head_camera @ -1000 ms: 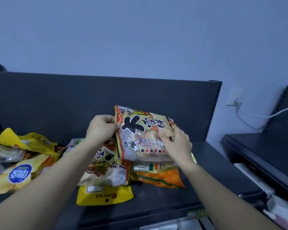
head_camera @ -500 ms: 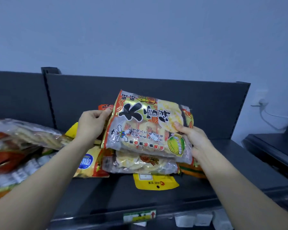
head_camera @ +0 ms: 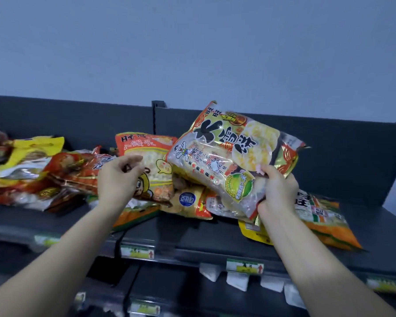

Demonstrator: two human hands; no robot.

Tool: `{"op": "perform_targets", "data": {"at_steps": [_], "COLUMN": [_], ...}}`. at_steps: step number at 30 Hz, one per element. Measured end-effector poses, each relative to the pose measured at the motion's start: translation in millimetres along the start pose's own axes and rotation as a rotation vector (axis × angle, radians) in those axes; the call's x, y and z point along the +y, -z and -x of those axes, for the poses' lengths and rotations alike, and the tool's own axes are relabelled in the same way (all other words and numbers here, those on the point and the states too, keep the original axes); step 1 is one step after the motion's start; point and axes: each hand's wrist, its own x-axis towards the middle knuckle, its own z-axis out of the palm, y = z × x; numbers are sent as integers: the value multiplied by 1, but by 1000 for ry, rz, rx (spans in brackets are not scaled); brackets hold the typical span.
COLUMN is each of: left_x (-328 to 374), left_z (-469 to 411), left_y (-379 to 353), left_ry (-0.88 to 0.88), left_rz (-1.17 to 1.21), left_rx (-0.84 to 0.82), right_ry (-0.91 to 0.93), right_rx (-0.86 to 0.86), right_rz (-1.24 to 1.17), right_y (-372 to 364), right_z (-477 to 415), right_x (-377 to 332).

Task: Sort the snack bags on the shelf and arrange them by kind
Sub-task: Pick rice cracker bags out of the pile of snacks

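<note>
My right hand grips the lower corner of a big rice cracker bag with black lettering and holds it tilted above the shelf. My left hand hovers, fingers loosely curled and holding nothing, in front of an orange bag of small puffs. Below the lifted bag lie a yellow bag with a blue oval logo, a yellow pouch and an orange-green bag. To the left lies a heap of red bags and yellow bags.
The dark shelf has a back panel with an upright post at the middle. Price tags line the front edge. A lower shelf shows beneath. Bare shelf surface lies in front of the bags.
My left hand let go of the rice cracker bag and moved left toward the orange bag. My right hand alone now holds the bag, and the view has swung left.
</note>
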Motion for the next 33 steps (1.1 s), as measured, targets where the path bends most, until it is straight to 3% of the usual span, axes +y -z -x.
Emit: {"op": "perform_targets", "data": {"at_steps": [7, 16, 20, 25, 33], "left_x": [-34, -99, -124, -157, -225], "left_z": [-22, -93, -135, -190, -265], "left_y": [79, 180, 223, 262, 297], "left_ry": [10, 85, 27, -15, 86], "left_rz": [-157, -161, -164, -184, -184], "left_rx": [84, 134, 143, 161, 252], "right_ry": [19, 75, 85, 98, 171], "right_rx": [-155, -275, -278, -315, -435], "right_rz": [-7, 50, 42, 41, 146], "right_y": [-78, -210, -278, -348, -448], "right_z": [56, 123, 153, 177, 178], "right_x": [23, 81, 115, 150, 206]}}
